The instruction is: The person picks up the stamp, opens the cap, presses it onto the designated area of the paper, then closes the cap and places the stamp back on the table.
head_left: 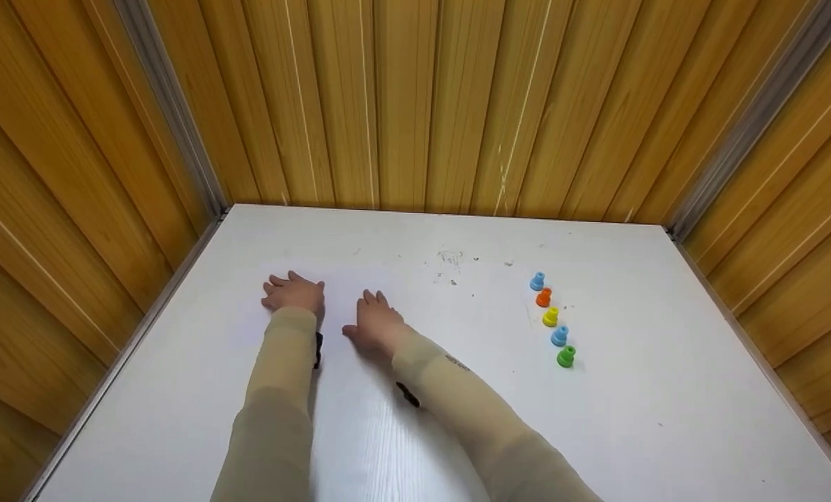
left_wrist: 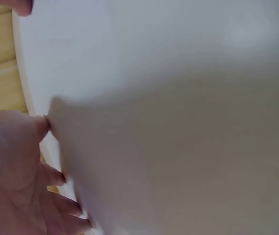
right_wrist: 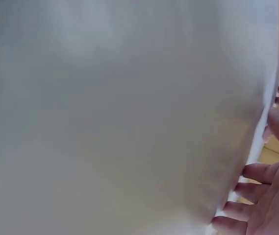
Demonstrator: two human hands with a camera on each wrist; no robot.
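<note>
My left hand [head_left: 295,294] rests on the left part of the white tabletop [head_left: 415,237], fingers spread and pointing away. In the left wrist view its fingertips [left_wrist: 56,175] touch the surface, with the palm raised off it. A short way to the right, my right hand [head_left: 376,322] also has its fingers extended, thumb out to the left. The right wrist view shows its fingertips [right_wrist: 225,223] on the surface. Neither hand holds an object. A faint pale-violet patch [head_left: 339,289] tints the surface around both hands; its edges are barely visible.
Several small peg-like pieces stand in a slanting row on the right: light blue [head_left: 537,282], orange [head_left: 544,298], yellow [head_left: 551,317], light blue [head_left: 560,336] and green [head_left: 566,357]. Dark scuffs [head_left: 450,258] mark the table's back. Wood-patterned walls [head_left: 401,104] enclose three sides.
</note>
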